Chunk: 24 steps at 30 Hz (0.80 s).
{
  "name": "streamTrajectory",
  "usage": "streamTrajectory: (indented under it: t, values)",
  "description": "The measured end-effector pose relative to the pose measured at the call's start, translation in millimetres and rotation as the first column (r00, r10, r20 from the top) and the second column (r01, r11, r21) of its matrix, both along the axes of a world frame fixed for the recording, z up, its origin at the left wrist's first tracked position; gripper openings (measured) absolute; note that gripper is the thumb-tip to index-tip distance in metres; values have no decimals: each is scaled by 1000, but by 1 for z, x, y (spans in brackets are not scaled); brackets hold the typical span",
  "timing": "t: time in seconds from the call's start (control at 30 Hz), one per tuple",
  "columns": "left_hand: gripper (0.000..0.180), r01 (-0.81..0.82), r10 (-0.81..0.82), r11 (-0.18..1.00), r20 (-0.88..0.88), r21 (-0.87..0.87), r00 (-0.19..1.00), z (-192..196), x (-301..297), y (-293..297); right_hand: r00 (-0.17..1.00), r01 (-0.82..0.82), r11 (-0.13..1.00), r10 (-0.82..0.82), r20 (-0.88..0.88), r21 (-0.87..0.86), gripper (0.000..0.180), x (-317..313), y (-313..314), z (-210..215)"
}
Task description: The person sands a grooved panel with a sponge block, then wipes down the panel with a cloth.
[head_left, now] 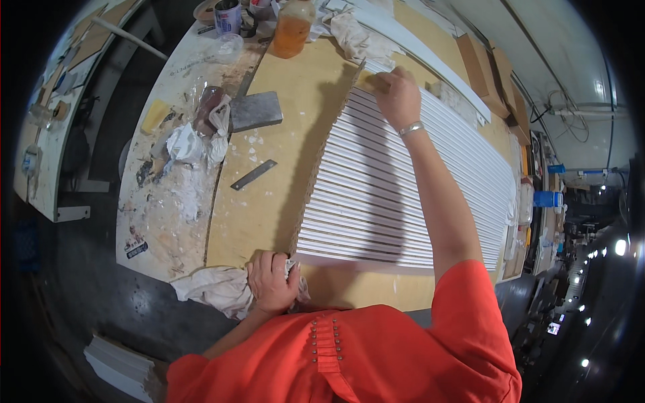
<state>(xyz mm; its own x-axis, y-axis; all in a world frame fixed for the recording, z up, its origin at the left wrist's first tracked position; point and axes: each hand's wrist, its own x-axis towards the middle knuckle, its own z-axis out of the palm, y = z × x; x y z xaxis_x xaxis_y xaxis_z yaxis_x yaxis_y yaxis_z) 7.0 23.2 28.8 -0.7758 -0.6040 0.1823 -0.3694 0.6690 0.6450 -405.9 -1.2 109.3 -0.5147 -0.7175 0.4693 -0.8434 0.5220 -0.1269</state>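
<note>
Ribbed white panel (366, 198) lies on the bench (252, 225); the step in hand, I judge, is rubbing it, and the next move calls for even pressure along the ribs. On a white cloth (218, 290) rests the left hand (274, 279); whether its fingers grasp, I cannot tell. A bottle (293, 30) holds orange liquid; what the purple can (228, 18) contains is unclear. The right hand (400, 97) grasps with its fingers a yellowish pad (368, 81) at the panel's far left corner.

Your bench (250, 225), left side: grey block (256, 112); dark blade (253, 174) nearer you, apart from it. Further left, yellow pad (155, 116) and crumpled plastic (218, 134). Far end: jar (291, 37) of amber liquid, can (228, 18) to its left. Cardboard (482, 74) off to your right, blue bin (547, 199) beyond. Second table (50, 151) at your far left.
</note>
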Motion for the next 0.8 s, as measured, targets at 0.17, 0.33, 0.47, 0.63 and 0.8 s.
streamTrajectory:
  t: [0.17,0.33,0.47,0.63,0.8]
  values:
    - [27,0,0,1000,-8,-8,1000,-1,1,0,977,-208,977,206,55,38,28,5,-5,0]
    - [27,3,-3,1000,3,-2,1000,-1,1,0,993,-120,991,121,-6,57,28,-2,-7,0]
    - [27,0,0,1000,5,-1,1000,0,2,0,979,-201,977,203,-23,74,27,6,-8,-1]
    - [27,5,-5,1000,6,0,1000,-1,2,0,985,-168,985,170,-40,52,26,5,-7,1]
    - [27,0,0,1000,2,-8,1000,0,2,1,992,-36,998,43,-120,58,22,4,0,5]
